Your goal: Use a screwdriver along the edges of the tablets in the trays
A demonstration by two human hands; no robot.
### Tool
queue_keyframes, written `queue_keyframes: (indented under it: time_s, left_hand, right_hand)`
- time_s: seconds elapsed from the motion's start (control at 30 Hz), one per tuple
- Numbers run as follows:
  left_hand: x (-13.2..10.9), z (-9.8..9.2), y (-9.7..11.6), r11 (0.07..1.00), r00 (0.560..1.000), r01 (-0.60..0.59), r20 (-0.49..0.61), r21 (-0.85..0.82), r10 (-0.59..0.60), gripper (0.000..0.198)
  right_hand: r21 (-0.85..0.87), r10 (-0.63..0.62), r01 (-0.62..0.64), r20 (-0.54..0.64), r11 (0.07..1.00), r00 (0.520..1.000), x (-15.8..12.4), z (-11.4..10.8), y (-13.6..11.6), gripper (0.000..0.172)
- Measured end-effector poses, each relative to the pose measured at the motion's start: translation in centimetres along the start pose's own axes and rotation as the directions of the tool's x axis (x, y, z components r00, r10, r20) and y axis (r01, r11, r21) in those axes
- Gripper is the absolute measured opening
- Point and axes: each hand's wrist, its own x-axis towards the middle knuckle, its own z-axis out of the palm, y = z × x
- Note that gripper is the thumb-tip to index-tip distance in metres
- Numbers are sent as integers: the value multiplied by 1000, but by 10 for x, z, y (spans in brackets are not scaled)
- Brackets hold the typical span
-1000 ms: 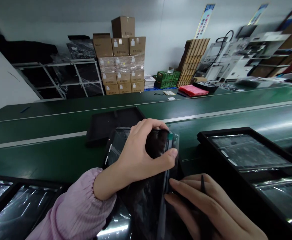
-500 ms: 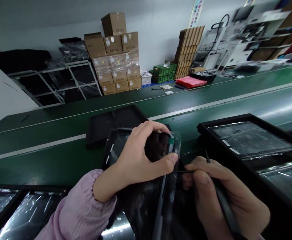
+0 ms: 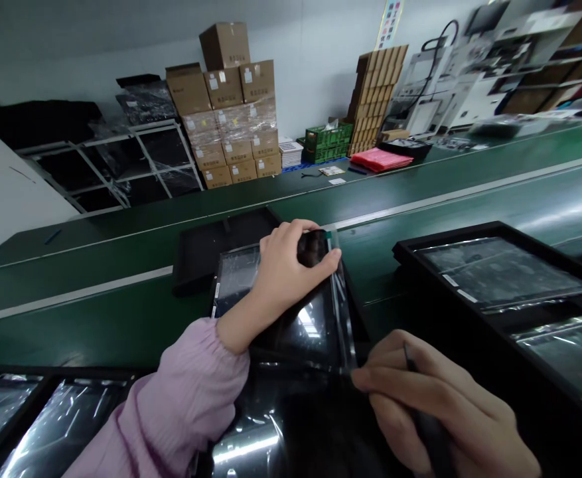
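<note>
Green conveyor table (image 3: 76, 335) crosses the whole view in long bands, with a pale strip running along it. Against the far wall stand stacked cardboard cartons (image 3: 231, 119), a wire rack (image 3: 121, 159) wrapped in plastic, a column of flat brown boxes (image 3: 375, 93) and a green plastic crate (image 3: 328, 138). A red bag (image 3: 380, 159) lies on the farther belt, and the machines at upper right are too blurred to name.

Black trays sit on the table, their contents glossy under film: one at right (image 3: 450, 234), one at near left (image 3: 56, 373), and a dark tray (image 3: 206, 259) straight ahead. Between the hands, a glass panel (image 3: 295, 318) lies at a slant in a clear film sleeve (image 3: 343, 312), its far edge overlapping the dark tray; whether it touches that tray, I cannot tell. A small green tab (image 3: 328, 235) marks its far right corner.

The left hand (image 3: 291, 259), coming from a gathered pink sleeve (image 3: 171, 392), is arched over the panel's far edge, fingers curled and thumb reaching toward the tab, gripping the panel's corner. The right hand (image 3: 435, 398) is closed around a slim black tool (image 3: 430, 425), its fingertips (image 3: 358, 378) just beside the near end of the film
</note>
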Motion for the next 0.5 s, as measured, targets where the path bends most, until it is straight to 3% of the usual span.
queue_keyframes:
  time_s: [0.07, 0.13, 0.23, 0.33, 0.43, 0.5]
  left_hand:
    - [5, 28, -22, 974, 984, 40, 159, 225, -77, 42]
    - [4, 50, -43, 951, 951, 54, 276, 304, -142, 41]
    - [-3, 58, -64, 949, 925, 73, 334, 308, -180, 38]
    - [-17, 35, -66, 951, 923, 120, 321, 285, -213, 39]
    - [-41, -3, -62, 955, 935, 193, 252, 225, -249, 37]
    - [-69, -32, -63, 945, 946, 263, 138, 196, -292, 34]
  right_hand:
    - [-43, -54, 52, -24, 998, 998, -4, 4, 10, 15]
    - [-124, -103, 92, -90, 988, 991, -5, 7, 20, 17]
    - [-184, -31, 11, -103, 983, 994, -3, 15, 33, 12]
    - [-143, 243, -240, 4, 960, 970, -8, 22, 46, 17]
    - [-85, 498, -493, 244, 866, 832, -26, 24, 64, 35]
    - [-31, 516, -563, 445, 826, 732, -39, 22, 77, 47]
